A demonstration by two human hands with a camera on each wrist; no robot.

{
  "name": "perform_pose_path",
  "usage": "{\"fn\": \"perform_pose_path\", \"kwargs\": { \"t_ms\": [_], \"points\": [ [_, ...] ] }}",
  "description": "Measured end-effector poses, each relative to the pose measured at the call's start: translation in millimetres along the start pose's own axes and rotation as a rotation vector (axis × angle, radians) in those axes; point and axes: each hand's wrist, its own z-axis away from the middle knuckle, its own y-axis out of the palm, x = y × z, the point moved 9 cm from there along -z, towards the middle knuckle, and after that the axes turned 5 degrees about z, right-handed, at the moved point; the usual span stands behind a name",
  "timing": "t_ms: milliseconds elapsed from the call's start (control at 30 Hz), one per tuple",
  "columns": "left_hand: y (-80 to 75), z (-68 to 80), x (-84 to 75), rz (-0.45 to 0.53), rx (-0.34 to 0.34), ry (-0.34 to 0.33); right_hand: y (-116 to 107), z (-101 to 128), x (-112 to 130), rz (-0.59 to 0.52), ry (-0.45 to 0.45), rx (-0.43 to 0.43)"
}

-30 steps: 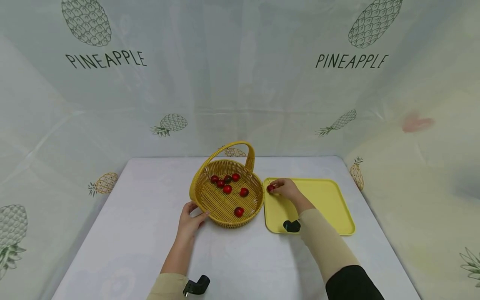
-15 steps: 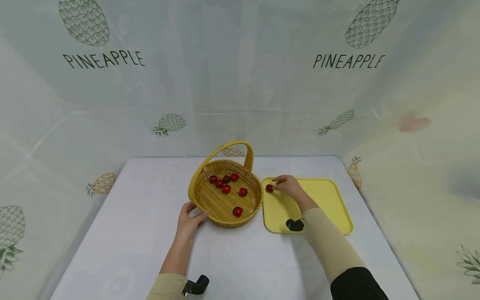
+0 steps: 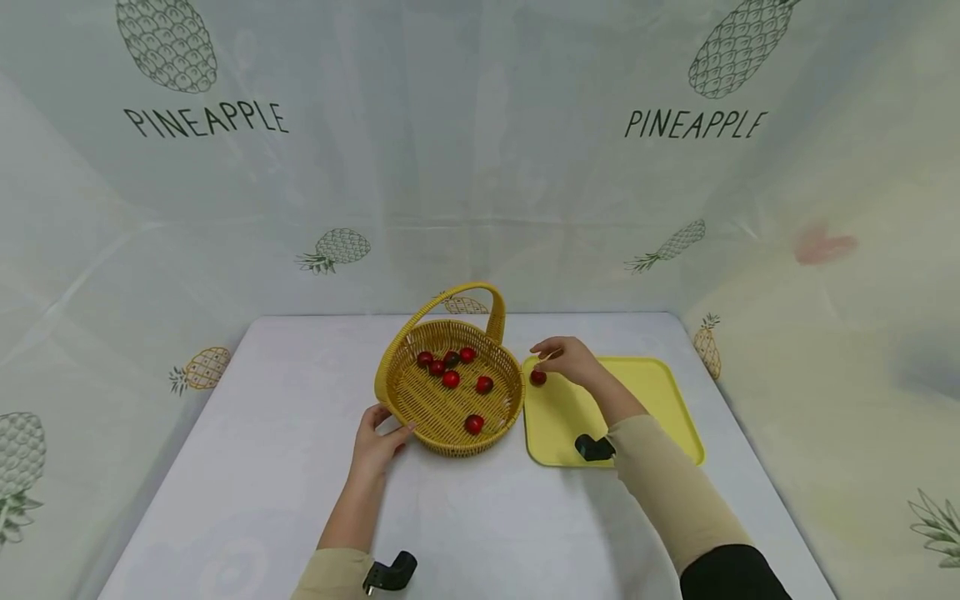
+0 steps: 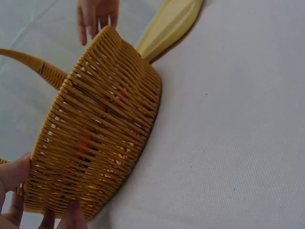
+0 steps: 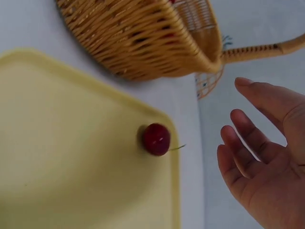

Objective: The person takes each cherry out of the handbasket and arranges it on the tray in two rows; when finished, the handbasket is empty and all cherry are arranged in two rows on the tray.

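Note:
A yellow wicker basket with an arched handle stands on the table, several red and dark cherries inside. My left hand holds its near left side; in the left wrist view the fingertips lie against the weave and rim. One dark red cherry with a thin stem rests in the far left corner of a yellow tray. Above that corner is my right hand, fingers loosely extended and apart from the cherry. Nothing is between its fingers in the right wrist view.
The tray sits right beside the basket, its left edge near the basket's wall. A white cloth covers the table. Behind the far table edge hangs a pineapple-print curtain. Both wrists carry black camera mounts.
My right hand has released the cherry in the tray's corner and risen slightly away from it. The left hand and the basket have stayed in place.

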Motion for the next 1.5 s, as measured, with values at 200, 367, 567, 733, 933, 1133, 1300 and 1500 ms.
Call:
{"fn": "perform_pose_path", "kwargs": {
  "t_ms": [200,367,567,733,933,1133,1300,1500],
  "points": [
    [-2.8,0.8,0.1,0.004,-0.009,-0.007,7.0,2.0,31.3,0.001,-0.066,0.052],
    [-3.5,0.9,0.3,0.018,-0.014,-0.019,23.2,4.5,51.3,-0.011,-0.083,0.148],
    [-2.7,0.8,-1.1,0.024,-0.002,-0.025,39.0,5.4,64.3,-0.009,-0.091,0.211],
    [-3.5,-0.4,-1.7,0.014,0.001,-0.009,54.5,5.5,74.9,0.045,-0.150,0.266],
    [-3.4,0.2,-3.1,0.008,0.011,-0.005,75.4,5.9,81.8,0.042,-0.171,0.365],
    [-2.2,0.7,-2.3,0.015,0.013,-0.030,92.4,7.6,83.3,0.072,-0.174,0.453],
    [-1.7,0.8,-1.6,0.024,0.009,-0.038,104.3,8.8,83.1,0.120,-0.188,0.511],
    [-2.2,-0.7,1.5,0.030,0.004,-0.040,117.7,10.3,81.7,0.181,-0.199,0.577]
  ]
}}
